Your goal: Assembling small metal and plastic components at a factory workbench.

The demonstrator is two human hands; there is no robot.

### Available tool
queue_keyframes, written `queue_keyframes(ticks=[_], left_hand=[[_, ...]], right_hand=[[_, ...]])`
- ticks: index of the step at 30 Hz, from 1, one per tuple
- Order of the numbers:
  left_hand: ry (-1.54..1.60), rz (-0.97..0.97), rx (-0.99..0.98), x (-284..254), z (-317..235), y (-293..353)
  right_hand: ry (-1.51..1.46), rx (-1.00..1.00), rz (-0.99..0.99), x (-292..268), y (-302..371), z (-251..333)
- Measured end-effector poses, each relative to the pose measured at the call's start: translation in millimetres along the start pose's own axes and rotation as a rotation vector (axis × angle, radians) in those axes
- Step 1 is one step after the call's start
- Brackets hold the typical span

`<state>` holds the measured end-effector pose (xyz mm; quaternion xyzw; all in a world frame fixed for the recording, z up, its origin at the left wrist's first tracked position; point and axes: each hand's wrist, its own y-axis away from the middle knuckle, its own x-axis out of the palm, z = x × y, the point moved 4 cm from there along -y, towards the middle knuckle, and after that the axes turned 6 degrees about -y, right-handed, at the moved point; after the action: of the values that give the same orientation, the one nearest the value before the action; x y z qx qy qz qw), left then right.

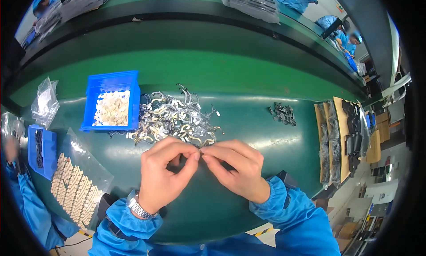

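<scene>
The person's two hands [242, 165]; two blue tabletop bins [113, 80]; one wristwatch [139, 209].

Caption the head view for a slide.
Left hand and right hand pinch close together near a heap of small curved parts beside a blue bin.

Here's the tabletop [257, 167], a glossy dark green, bright streaks of light gleaming across it. Behind it runs a brighter green panel [213, 67], and above that a dark shelf edge [186, 27] sweeps over, bowed by the lens. Over right, a broad grey post [368, 30] slants, pale floor [338, 198] below, brown boxes [385, 131] beyond.
</scene>
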<state>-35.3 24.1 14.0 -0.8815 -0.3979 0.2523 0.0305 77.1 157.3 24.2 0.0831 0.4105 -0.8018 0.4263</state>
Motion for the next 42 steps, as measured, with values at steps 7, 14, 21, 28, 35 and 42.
queue_keyframes(ticks=[7, 14, 21, 28, 35, 42], left_hand=[[0.008, 0.019, -0.004, 4, 1, 0], [0.015, 0.046, -0.002, 4, 0, 1], [0.033, 0.060, 0.034, 8, 2, 2], [0.082, 0.070, 0.029, 8, 2, -1], [-0.043, -0.113, 0.118, 2, 2, -1], [-0.175, -0.160, 0.103, -5, 17, 7]], right_hand=[[0.008, 0.014, 0.008, -1, 0, 0], [-0.026, 0.050, 0.006, 1, 1, -1], [-0.040, 0.099, 0.027, -1, 1, -2], [-0.106, 0.263, 0.073, 1, 4, -15], [-0.353, 0.331, -0.210, -7, -3, -25], [-0.086, -0.323, 0.133, 89, -126, 71]])
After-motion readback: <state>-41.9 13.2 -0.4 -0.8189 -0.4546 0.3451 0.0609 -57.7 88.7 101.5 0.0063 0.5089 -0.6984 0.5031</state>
